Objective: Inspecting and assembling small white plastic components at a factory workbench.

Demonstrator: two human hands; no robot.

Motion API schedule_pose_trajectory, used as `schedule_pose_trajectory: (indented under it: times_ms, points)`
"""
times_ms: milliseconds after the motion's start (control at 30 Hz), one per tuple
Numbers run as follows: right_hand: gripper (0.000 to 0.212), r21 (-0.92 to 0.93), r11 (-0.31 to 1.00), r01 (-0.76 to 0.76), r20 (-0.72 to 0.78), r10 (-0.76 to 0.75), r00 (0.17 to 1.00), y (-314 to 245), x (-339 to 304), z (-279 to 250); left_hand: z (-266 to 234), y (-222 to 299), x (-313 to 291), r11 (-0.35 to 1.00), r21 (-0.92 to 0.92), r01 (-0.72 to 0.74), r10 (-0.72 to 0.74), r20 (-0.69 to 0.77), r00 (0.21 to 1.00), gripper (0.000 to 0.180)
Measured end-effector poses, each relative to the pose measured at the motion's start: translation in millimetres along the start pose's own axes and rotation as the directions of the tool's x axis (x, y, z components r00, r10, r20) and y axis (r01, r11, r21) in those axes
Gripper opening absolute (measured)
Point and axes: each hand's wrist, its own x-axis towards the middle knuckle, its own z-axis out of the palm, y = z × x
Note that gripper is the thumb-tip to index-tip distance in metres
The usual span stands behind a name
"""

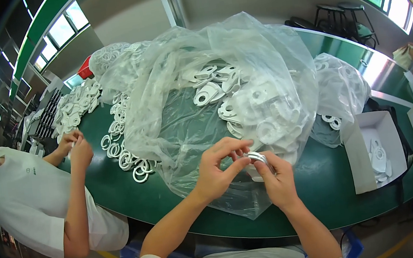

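Note:
Over the near edge of a big clear plastic bag, both my hands meet at a white plastic ring-shaped part (pixel 258 157). My right hand (pixel 277 174) grips it from the right, thumb along its side. From the left, my left hand (pixel 220 167) reaches to its rim with thumb and forefinger close together; whether those fingertips also hold a small piece cannot be made out. The open bag (pixel 149 105) lies spread on the green table and holds several flat white plastic parts with round holes (pixel 206 95). More of them show through the film on its right side.
Loose white rings (pixel 140 171) lie left of the bag, with a heap of white parts (pixel 77 104) beyond. A co-worker's hands (pixel 77 147) work at the left. An open white box (pixel 354 162) with parts and another clear bag (pixel 340 84) stand right on the green table (pixel 324 202).

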Motion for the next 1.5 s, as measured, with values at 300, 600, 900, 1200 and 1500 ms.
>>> schedule_pose_trajectory:
  times_ms: [300, 600, 900, 1200, 1500]
  points:
    - [0.022, 0.019, 0.998, -0.053, 0.069, 0.051, 0.996, 1, 0, -1, -4, -6, 0, 0.988, -0.089, 0.127, -0.12, 0.079, 0.99, 0.018]
    - [0.026, -0.012, 0.999, -0.036, 0.051, 0.037, 0.998, 5, -1, 0, -1, 2, 1, 0.991, 0.13, 0.007, -0.018, 0.082, 0.996, 0.008]
    - [0.031, 0.238, 0.939, -0.25, 0.11, 0.229, 0.967, 18, 0, 3, 6, -17, -6, 0.967, -0.071, 0.246, -0.241, 0.072, 0.968, 0.018]
    - [0.023, 0.443, 0.87, -0.218, 0.07, 0.209, 0.975, 7, 5, -8, -2, -17, -1, 0.929, -0.166, 0.331, -0.296, 0.205, 0.933, 0.043]
    - [0.032, 0.362, 0.922, -0.135, -0.004, 0.146, 0.989, 7, 2, -6, 18, -17, -11, 0.878, -0.249, 0.408, -0.347, 0.255, 0.902, 0.042]
